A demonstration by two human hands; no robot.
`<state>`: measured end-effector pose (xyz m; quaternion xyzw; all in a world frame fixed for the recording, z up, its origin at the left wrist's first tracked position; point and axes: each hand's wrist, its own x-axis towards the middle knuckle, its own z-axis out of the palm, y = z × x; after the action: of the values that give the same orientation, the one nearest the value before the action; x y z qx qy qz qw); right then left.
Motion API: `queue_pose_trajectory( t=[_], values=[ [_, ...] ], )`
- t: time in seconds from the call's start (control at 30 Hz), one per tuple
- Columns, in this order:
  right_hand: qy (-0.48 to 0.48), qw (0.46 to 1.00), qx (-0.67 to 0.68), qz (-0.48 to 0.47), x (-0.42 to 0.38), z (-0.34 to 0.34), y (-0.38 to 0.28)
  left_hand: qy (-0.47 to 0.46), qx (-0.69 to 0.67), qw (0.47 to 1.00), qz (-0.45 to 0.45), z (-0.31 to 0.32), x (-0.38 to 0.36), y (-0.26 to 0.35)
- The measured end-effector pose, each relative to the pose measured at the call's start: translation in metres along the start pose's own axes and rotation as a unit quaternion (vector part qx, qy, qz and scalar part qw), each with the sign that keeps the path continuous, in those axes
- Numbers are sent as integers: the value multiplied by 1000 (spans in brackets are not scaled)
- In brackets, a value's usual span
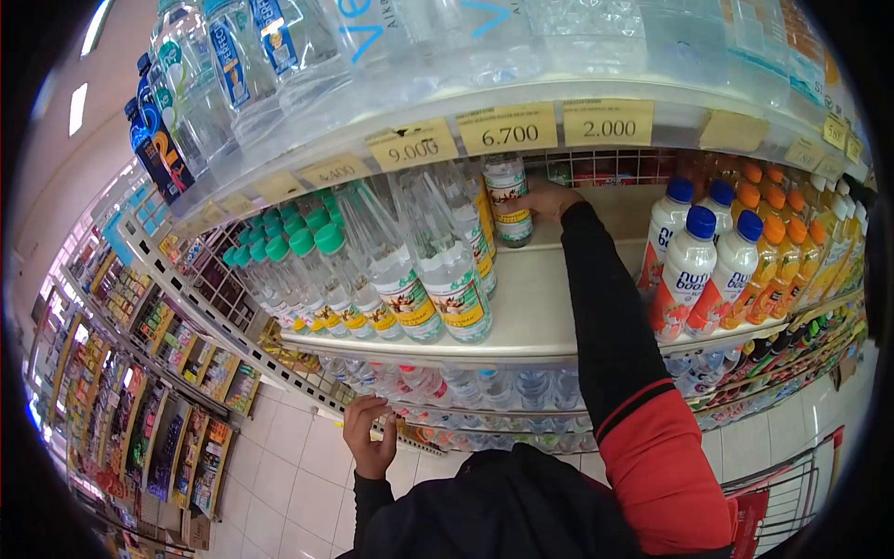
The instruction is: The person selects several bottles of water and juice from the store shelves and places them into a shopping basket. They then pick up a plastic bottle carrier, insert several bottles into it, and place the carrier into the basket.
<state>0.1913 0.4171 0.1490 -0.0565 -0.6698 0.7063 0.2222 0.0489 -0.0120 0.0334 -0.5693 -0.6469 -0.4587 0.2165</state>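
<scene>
My right hand reaches deep into the middle shelf, its arm stretched across the front. Its fingers are closed on a clear water bottle with a yellow and white label, which stands upright at the back; the shelf above hides its top. To the left of it are matching large bottles in rows. Smaller green-capped bottles stand further left. Below the shelf's front edge, my left hand is raised with loosely curled fingers and the thumb apart, and nothing shows in it.
Blue-capped white and red bottles stand right of my arm, beside orange-capped drinks. Price tags line the upper shelf's edge, close above my hand. Lower shelves hold more bottles. A shopping cart is at lower right.
</scene>
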Motion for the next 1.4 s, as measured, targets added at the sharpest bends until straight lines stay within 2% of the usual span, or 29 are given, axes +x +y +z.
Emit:
queue_pose_trajectory(
  t=[0.07, 0.17, 0.37, 0.7, 0.77, 0.9, 0.97, 1.0, 1.07, 1.13, 1.2, 1.27, 1.33, 1.4],
  values=[
    [72, 975, -191, 88, -3, 5, -4, 0, -3, 1000, 2, 0, -2, -2],
    [130, 961, -227, 86, -20, 23, -18, 1, -24, 1000, 6, 0, -7, -6],
    [166, 946, -259, 98, -20, 29, -19, 7, -33, 999, 4, -7, -14, -15],
    [152, 945, -273, 94, -24, 31, -14, 13, -45, 999, -21, -25, -29, -33],
    [196, 934, -276, 115, -26, 26, -4, 11, -54, 998, -18, -29, -30, -38],
    [183, 906, -345, 163, -30, 16, 3, -3, -64, 998, -22, -33, -33, -55],
    [200, 777, -541, 251, -45, 55, -27, -12, -76, 997, -19, -33, -34, -63],
    [209, 776, -537, 257, -58, 62, -30, -14, -82, 996, -15, -32, -35, -67],
    [164, 661, -729, 73, -88, 80, -28, -24, -98, 995, -6, -30, -36, -74],
    [127, 717, -685, -22, -138, 110, -35, -36, -126, 991, -15, -25, -38, -80],
    [103, 819, -563, 38, -203, 176, -63, -56, -143, 988, -8, -19, -41, -89],
    [77, 908, -405, 70, -272, 204, -63, -87, -155, 984, -7, -13, -46, -95],
    [136, 929, -339, 60, -339, 224, -55, -124, -187, 974, -25, -4, -50, -99],
    [368, 901, -228, 30, -408, 236, -19, -167, -219, 961, -6, 9, -55, -106]
  ],
)
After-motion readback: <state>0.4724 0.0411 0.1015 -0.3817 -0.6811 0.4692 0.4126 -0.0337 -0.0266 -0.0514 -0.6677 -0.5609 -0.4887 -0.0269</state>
